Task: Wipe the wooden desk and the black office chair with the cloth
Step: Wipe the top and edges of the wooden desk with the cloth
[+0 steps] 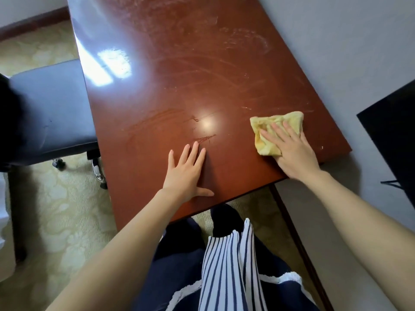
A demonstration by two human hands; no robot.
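Note:
The reddish-brown wooden desk (179,75) fills the middle of the head view, its glossy top streaked with damp wipe marks. A crumpled yellow cloth (269,124) lies near the desk's right front corner. My right hand (292,151) presses flat on the cloth, fingers spread over it. My left hand (186,173) rests flat and empty on the desk top near the front edge, fingers apart. The black office chair (51,113) stands to the left of the desk, its seat partly tucked under the desk edge.
A grey wall (348,52) runs along the desk's right side. A black flat object (390,135) on a thin stand sits at the far right. Patterned cream carpet (62,209) covers the floor. My legs and striped clothing are below the desk's front edge.

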